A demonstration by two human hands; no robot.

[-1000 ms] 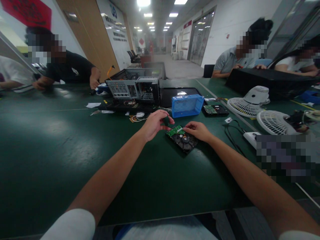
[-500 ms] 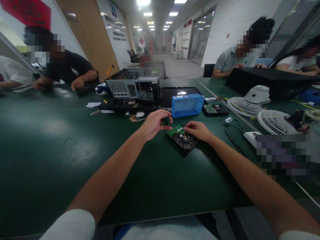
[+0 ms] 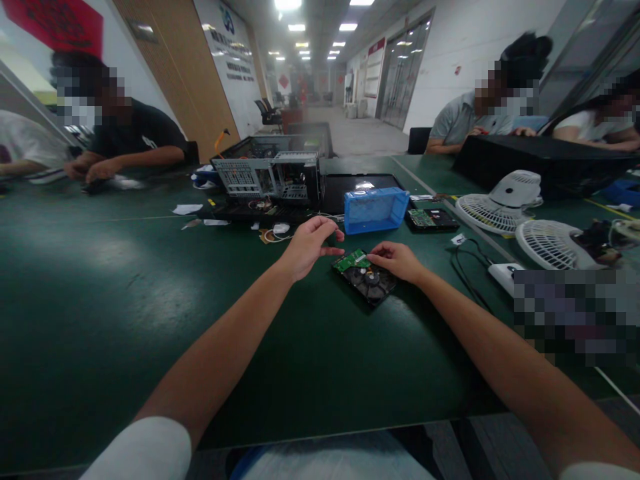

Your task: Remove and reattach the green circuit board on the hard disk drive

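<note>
A hard drive [image 3: 373, 283] lies on the green table, its black underside and green circuit board [image 3: 356, 259] facing up. The fingers of my right hand [image 3: 397, 261] are closed at its upper right edge, beside the board. My left hand [image 3: 311, 250] hovers by the drive's left corner, thumb and fingers apart in a curve; I see nothing held between them. Just beyond my hands, a blue plastic bin [image 3: 376, 210] stands tipped on its side, its opening towards me.
A second hard drive [image 3: 431, 219] lies right of the bin. Behind on the left stands an opened computer case [image 3: 267, 177]. To the right are white fan parts [image 3: 495, 212], a power strip [image 3: 504, 272] and cables. Other people sit across the table on both sides.
My hands and the hard drive stay almost where they were. Across the table on the left, a person's hand has moved left towards the other hand.
</note>
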